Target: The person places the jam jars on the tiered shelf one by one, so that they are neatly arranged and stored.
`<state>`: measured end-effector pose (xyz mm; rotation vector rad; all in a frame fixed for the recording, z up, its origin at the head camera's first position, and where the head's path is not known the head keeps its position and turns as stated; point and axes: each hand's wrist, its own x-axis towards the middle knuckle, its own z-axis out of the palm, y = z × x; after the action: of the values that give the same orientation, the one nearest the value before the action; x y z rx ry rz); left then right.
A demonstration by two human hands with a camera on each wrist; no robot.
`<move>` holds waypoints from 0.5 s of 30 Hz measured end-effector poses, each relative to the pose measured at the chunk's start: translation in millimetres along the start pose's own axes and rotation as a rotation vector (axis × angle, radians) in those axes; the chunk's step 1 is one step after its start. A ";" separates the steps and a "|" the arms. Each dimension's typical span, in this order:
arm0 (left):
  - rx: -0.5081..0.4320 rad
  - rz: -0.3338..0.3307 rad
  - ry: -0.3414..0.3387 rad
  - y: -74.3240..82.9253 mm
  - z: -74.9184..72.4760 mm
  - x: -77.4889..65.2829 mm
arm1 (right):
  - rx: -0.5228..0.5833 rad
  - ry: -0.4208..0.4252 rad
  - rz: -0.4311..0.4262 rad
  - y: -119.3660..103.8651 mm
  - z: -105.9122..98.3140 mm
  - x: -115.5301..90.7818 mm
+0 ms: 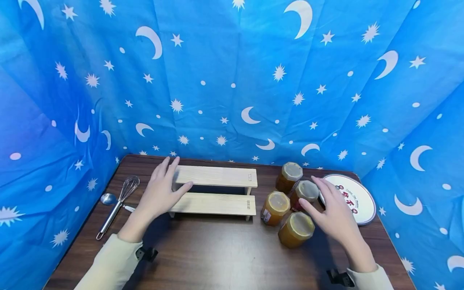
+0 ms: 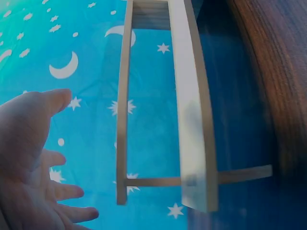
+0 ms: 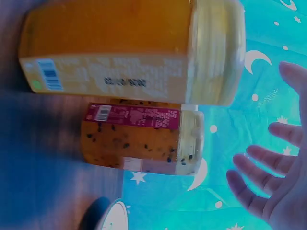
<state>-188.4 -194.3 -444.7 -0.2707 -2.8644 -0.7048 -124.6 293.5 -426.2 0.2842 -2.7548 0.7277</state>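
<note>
My left hand (image 1: 159, 193) hovers at the left end of a two-step pale wooden rack (image 1: 214, 204), fingers spread and holding nothing. In the left wrist view the thumb and fingers stand apart from the rack (image 2: 194, 120). My right hand (image 1: 335, 213), fingers loosely extended, is just right of several lidded jars of amber contents. They are a front jar (image 1: 296, 231), a left jar (image 1: 275, 209), a middle jar (image 1: 305, 190) and a back jar (image 1: 288, 177). The right wrist view shows dark seeds in a maroon-labelled jar (image 3: 134, 143), with the empty hand (image 3: 273, 167) apart from it.
A white plate (image 1: 367, 201) with red characters lies behind the right hand. On the left are a whisk (image 1: 123, 197) and a metal spoon (image 1: 108, 199), whose white-tipped handle (image 1: 128, 208) reaches toward the left wrist. Blue star-patterned cloth (image 1: 224, 80) encloses the brown table (image 1: 217, 253).
</note>
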 end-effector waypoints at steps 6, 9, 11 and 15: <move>-0.141 -0.050 0.009 -16.8 0.9 -4.4 | 0.058 0.024 0.017 0.5 2.8 -24.3; -0.196 -0.107 -0.032 -25.8 1.4 -7.1 | 0.077 -0.002 0.037 5.4 7.4 -35.4; -0.234 -0.157 -0.071 -31.3 1.2 -9.4 | 0.105 -0.025 0.040 9.6 11.7 -41.1; -0.314 -0.242 -0.145 -42.2 2.3 -12.7 | 0.225 -0.077 0.026 17.6 22.2 -50.1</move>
<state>-185.7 -231.7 -468.0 -0.0137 -2.9433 -1.2321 -86.7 303.1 -468.5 0.3285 -2.7537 1.0574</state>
